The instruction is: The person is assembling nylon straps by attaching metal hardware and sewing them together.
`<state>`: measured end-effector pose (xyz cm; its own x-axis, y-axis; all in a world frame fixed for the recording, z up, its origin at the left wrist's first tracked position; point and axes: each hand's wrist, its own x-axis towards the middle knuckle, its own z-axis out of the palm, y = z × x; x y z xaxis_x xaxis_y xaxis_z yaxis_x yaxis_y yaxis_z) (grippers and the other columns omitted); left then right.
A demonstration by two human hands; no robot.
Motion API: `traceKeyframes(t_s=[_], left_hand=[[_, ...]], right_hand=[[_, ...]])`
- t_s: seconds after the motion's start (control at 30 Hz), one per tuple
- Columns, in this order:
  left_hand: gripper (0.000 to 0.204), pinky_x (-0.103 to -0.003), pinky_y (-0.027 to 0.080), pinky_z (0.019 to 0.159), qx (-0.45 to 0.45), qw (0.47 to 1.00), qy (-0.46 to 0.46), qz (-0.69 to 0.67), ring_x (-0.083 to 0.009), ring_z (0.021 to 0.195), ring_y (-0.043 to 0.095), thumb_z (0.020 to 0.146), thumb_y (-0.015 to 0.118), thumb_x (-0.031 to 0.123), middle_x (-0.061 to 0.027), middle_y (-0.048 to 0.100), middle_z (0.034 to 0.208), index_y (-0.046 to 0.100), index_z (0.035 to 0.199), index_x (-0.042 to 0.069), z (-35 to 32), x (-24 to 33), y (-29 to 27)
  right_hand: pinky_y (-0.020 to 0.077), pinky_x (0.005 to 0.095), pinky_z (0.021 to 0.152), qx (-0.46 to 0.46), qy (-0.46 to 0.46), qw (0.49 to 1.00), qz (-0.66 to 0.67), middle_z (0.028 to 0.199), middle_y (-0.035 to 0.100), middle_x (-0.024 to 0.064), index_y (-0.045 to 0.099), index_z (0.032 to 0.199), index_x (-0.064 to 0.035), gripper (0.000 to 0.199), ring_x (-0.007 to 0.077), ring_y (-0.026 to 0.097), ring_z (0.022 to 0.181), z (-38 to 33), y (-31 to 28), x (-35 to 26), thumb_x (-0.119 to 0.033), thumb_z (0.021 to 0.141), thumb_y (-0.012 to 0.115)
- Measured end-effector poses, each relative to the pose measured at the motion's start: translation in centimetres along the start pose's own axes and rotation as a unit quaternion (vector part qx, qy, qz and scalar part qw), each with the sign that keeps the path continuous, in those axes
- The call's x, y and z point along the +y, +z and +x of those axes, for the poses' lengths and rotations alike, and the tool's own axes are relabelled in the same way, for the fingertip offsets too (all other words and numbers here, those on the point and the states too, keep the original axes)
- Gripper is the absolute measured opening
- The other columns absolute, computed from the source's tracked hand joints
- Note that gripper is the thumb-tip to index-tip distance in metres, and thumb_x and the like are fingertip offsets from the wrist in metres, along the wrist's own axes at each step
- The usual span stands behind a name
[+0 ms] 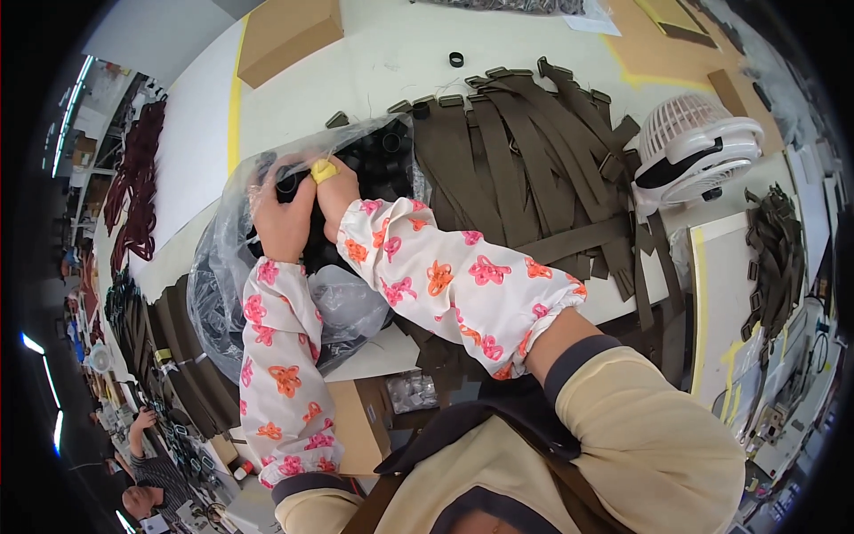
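A clear plastic bag (213, 267) lies on the table, full of black rings (378, 165). Both my hands are at the bag, in white sleeves with pink and orange flowers. My left hand (283, 222) curls its thumb and fingers round a black ring (286, 184). Close beside it, my right hand (340, 194) is closed, with a yellow wrap (324, 170) round a digit. Its other fingertips are hidden, so what they hold does not show. To the right of the bag, olive-brown webbing straps (525, 151) with metal buckles lie in a heap.
A loose black ring (456, 60) lies beyond the straps. A white fan (694, 147) stands at their right. A cardboard box (289, 40) sits at the far left, an open carton (360, 427) below the table edge. Further straps (191, 347) lie left; a person (156, 489) is lower left.
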<state>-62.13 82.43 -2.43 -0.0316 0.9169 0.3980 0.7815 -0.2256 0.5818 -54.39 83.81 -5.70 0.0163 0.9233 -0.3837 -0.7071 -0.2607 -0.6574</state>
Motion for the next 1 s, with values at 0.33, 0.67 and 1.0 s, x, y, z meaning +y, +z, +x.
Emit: traceKeyframes(t_s=[0.33,0.67,1.0], left_hand=[[0.015,-0.036,0.043,0.079,0.061,0.997,0.039,-0.017,-0.0331,0.088,0.054,0.071,0.064,0.009,-0.0182,0.055,0.092,0.063,0.086,0.006,-0.1,5.2,0.8],[0.018,-0.036,0.040,0.087,0.002,0.984,0.169,-0.050,-0.0292,0.103,0.049,0.079,0.061,0.008,-0.0167,0.048,0.110,0.060,0.096,0.002,-3.0,22.8,2.3],[0.016,-0.037,0.036,0.089,-0.254,0.771,0.420,-0.405,-0.0298,0.105,0.046,0.080,0.059,0.004,-0.0151,0.049,0.107,0.059,0.095,0.002,-28.4,58.5,16.4]], right_hand=[[0.0443,0.0266,0.068,-0.001,0.019,0.978,0.209,0.082,0.058,0.0025,0.059,0.087,-0.0060,0.015,0.0116,0.054,0.075,-2.3,-0.3,-3.2,-0.020,0.084,0.054],[0.0433,0.0228,0.067,-0.010,-0.132,0.955,0.267,0.080,0.055,0.0004,0.057,0.090,-0.0036,0.021,0.0077,0.051,0.074,-11.8,-7.4,-16.6,-0.024,0.085,0.054],[0.0433,0.0221,0.077,0.271,-0.462,0.805,0.256,0.093,0.054,0.0028,0.052,0.105,-0.0034,0.031,0.0090,0.051,0.087,-41.5,-40.5,-34.3,-0.029,0.087,0.054]])
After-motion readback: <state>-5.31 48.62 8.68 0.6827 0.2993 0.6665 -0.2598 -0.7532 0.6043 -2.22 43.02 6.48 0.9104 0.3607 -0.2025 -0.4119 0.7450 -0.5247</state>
